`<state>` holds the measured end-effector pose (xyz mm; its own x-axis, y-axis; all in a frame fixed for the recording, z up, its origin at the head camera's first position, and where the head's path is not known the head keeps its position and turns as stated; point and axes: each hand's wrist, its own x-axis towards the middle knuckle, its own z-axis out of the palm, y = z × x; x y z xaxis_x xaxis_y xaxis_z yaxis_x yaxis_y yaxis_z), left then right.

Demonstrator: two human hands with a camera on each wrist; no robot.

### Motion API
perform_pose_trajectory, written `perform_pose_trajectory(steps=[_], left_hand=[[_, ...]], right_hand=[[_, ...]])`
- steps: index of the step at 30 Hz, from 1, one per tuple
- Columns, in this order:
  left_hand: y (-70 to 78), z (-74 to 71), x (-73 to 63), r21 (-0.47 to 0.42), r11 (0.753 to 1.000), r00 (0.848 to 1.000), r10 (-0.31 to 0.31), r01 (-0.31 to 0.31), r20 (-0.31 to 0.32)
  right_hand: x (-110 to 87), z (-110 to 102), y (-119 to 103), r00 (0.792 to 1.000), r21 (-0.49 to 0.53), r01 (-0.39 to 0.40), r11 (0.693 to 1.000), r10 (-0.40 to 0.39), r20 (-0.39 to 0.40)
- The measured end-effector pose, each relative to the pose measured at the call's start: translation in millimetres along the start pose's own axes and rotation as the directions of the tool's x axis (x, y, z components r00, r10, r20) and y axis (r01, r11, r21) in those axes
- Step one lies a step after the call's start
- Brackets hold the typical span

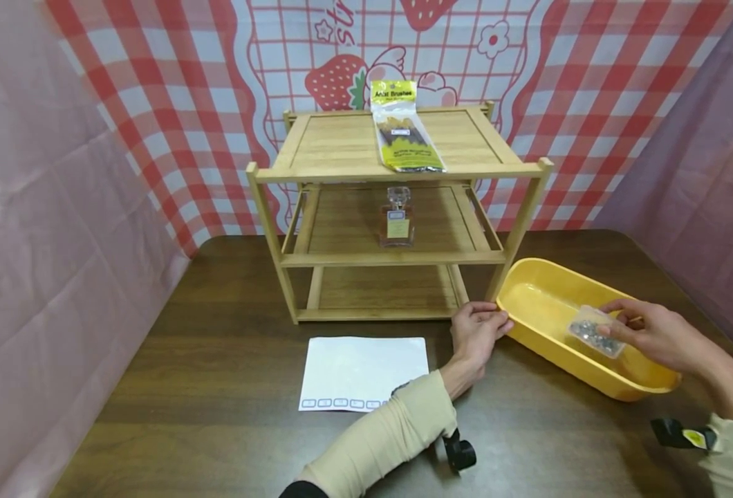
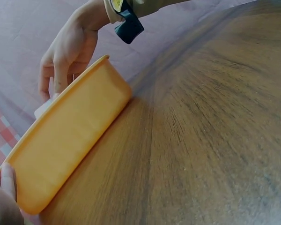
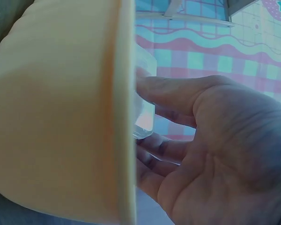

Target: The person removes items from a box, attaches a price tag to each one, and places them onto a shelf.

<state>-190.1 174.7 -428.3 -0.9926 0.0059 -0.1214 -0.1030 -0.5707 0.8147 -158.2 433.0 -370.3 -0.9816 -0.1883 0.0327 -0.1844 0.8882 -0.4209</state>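
Note:
My right hand (image 1: 659,335) pinches a small clear plastic box (image 1: 595,332) by its edge, holding it tilted within the yellow tub (image 1: 566,356). Small silvery pieces fill part of the box; their kind is too small to tell. In the right wrist view the tub's wall (image 3: 56,112) hides part of the box (image 3: 145,117) and the fingertips. My left hand (image 1: 475,335) grips the tub's near-left rim, beside the rack's front right leg. In the left wrist view, fingers (image 2: 8,180) of that hand lie against the tub's outer end.
A three-tier wooden rack (image 1: 379,259) stands at the back. It bears a bag of artist brushes (image 1: 404,131) on top and a perfume bottle (image 1: 397,221) on the middle shelf. White paper (image 1: 363,366) lies in front of it, partly under the left forearm.

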Motion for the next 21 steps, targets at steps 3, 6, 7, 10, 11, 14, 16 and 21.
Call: perform_pose_trajectory(steps=[3,6,7,10,11,14,16,21], left_hand=[[0.8,-1.8,-0.7,-0.004,1.0,1.0,-0.008,0.008,0.013],[2.1,-4.1,-1.1,-0.002,1.0,0.999,-0.019,0.019,0.03],[2.9,-4.9,-1.0,0.0,1.0,0.999,-0.022,0.022,0.036],[6.0,-7.8,0.2,0.002,1.0,0.998,-0.023,0.023,0.054],[7.1,-9.3,0.8,0.005,1.0,0.998,-0.021,0.02,0.064],[11.2,-13.7,2.7,0.0,1.0,0.996,-0.011,0.011,0.087],[13.7,-17.2,4.3,0.001,1.0,0.994,-0.003,0.003,0.109],[24.3,-25.7,5.8,0.018,0.999,0.988,0.032,-0.035,0.154]], right_hand=[[0.3,-2,-4,1.0,-0.007,-0.002,1.0,0.002,-0.031],[0.7,-4,-7,0.998,-0.011,-0.006,1.0,0.005,-0.056],[0.7,-5,-9,0.998,-0.01,-0.001,1.0,0.0,-0.068],[0.7,-7,-13,0.997,0.007,0.012,1.0,-0.011,-0.082],[0.7,-8,-15,0.996,0.013,0.014,1.0,-0.013,-0.085],[0.6,-9,-21,0.996,0.038,0.014,0.999,-0.011,-0.083],[-0.2,-9,-26,0.996,0.051,0.026,0.998,-0.021,-0.092],[-4.3,-6,-41,0.992,0.087,0.079,0.993,-0.07,-0.107]])
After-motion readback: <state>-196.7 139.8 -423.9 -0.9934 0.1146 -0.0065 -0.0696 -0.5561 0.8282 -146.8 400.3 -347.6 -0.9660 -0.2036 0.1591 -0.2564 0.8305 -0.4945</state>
